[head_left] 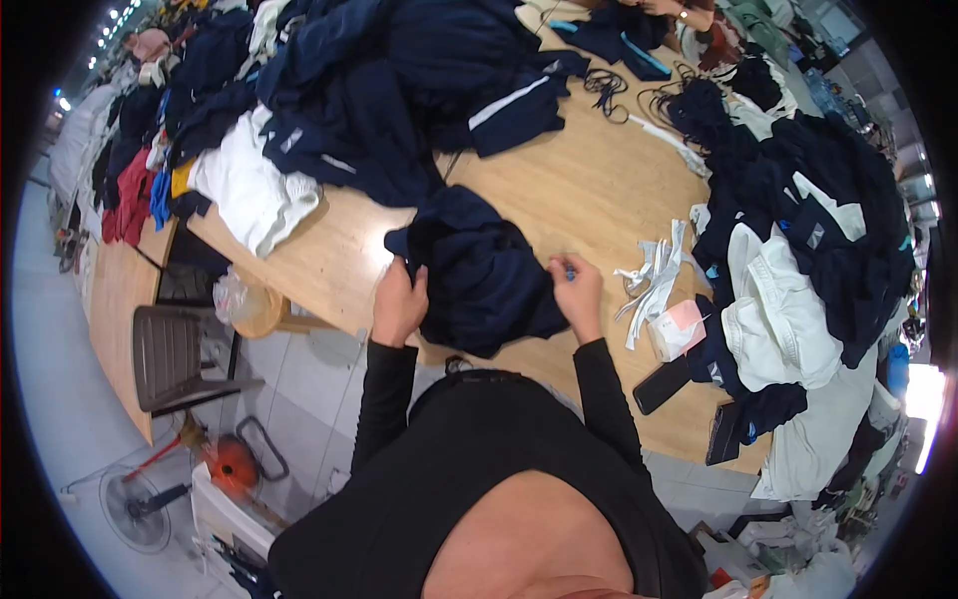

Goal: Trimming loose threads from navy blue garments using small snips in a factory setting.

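Observation:
A dark navy garment [479,270] lies bunched on the wooden table right in front of me. My left hand [401,304] grips its left edge, the thumb on the near side and the fingers partly behind the cloth. At the garment's right side my right hand [577,297] is closed in a pinch. A small bluish bit shows between those fingers, too small to name. Beyond the garment, a large heap of navy clothing [399,80] with white stripes touches or nearly touches it.
White garments [254,185] lie at the left. On the right are white fabric strips [659,275], a pink-and-white packet [679,329], a black phone [663,385] and a pile of navy and white clothes [788,309]. Black cords [606,92] lie farther back, near another person's hand [659,8]. A brown chair [180,349] stands left.

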Demonstrator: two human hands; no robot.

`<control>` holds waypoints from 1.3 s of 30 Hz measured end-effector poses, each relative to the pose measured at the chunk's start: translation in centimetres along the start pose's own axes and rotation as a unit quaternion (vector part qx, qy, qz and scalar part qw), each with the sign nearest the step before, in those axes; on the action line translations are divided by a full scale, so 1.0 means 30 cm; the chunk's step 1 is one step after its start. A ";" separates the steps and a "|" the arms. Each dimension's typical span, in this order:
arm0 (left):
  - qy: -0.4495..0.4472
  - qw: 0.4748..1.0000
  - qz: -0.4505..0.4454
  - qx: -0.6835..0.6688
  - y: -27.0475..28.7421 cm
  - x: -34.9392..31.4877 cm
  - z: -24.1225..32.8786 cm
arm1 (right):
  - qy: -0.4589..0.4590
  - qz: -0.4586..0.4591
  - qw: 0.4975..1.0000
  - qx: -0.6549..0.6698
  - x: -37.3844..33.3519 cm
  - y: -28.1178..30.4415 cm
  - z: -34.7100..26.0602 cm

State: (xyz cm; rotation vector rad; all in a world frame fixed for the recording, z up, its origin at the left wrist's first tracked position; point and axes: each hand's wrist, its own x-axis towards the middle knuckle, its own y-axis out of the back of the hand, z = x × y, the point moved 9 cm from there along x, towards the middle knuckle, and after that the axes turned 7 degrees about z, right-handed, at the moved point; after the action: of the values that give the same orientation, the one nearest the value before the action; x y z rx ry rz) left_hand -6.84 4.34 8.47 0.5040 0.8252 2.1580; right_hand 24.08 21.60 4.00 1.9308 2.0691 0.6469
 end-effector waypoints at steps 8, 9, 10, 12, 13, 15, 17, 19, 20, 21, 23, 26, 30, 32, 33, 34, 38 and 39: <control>0.020 0.997 -0.078 0.019 -0.025 -0.137 -0.107 | 0.005 -0.122 0.989 -0.083 -0.033 -0.227 -0.031; 0.006 0.997 -0.076 0.014 -0.030 -0.124 -0.099 | 0.009 -0.115 0.992 -0.057 -0.039 -0.199 -0.057; -0.001 0.998 -0.062 0.005 -0.022 -0.106 -0.104 | 0.012 -0.109 0.993 -0.033 -0.046 -0.166 -0.083; -0.006 0.998 -0.023 -0.053 0.052 -0.052 -0.033 | 0.008 -0.042 0.995 -0.085 -0.006 -0.021 -0.117; -0.019 0.991 0.079 -0.102 0.145 -0.015 -0.034 | 0.013 0.009 0.994 -0.111 0.026 0.086 -0.174; -0.094 0.957 0.244 -0.128 0.365 0.032 0.059 | 0.079 0.162 0.981 -0.070 0.089 0.376 -0.349; -0.102 0.936 0.289 -0.173 0.523 0.043 0.256 | 0.126 0.247 0.958 0.067 0.086 0.628 -0.570; -0.143 0.908 0.309 -0.245 0.591 0.021 0.405 | 0.201 0.288 0.920 0.176 0.052 0.755 -0.741; -0.160 0.892 0.306 -0.292 0.590 0.024 0.449 | 0.228 0.293 0.902 0.221 0.037 0.794 -0.779; -0.170 0.884 0.289 -0.326 0.559 0.049 0.473 | 0.252 0.301 0.893 0.221 0.049 0.802 -0.789; -0.147 0.915 0.197 -0.319 0.436 0.126 0.433 | 0.239 0.269 0.918 0.167 0.066 0.779 -0.753; -0.149 0.953 0.154 -0.215 0.349 0.078 0.486 | 0.148 0.177 0.970 0.075 0.032 0.661 -0.562; -0.085 0.939 0.160 -0.292 0.369 0.053 0.378 | 0.077 0.076 0.988 0.114 -0.025 0.591 -0.458; -0.058 0.922 0.194 -0.329 0.442 0.044 0.404 | 0.107 0.025 0.957 0.268 -0.026 0.597 -0.540; -0.106 0.904 0.213 -0.357 0.501 0.021 0.480 | 0.150 -0.047 0.937 0.311 -0.029 0.578 -0.615; -0.152 0.883 0.227 -0.381 0.550 -0.007 0.555 | 0.154 -0.057 0.936 0.310 -0.029 0.574 -0.674; -0.164 0.889 0.025 -0.427 0.462 -0.022 0.726 | 0.060 -0.367 0.857 0.358 -0.118 0.268 -0.890; -0.234 0.903 0.019 -0.359 0.444 -0.035 0.781 | -0.005 -0.409 0.826 0.388 -0.153 0.188 -0.855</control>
State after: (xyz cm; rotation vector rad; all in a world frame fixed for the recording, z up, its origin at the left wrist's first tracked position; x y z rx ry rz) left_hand 0.55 6.08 34.34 0.6017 -0.2542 2.0568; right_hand 17.69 13.25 28.50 0.9936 3.0792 -0.4711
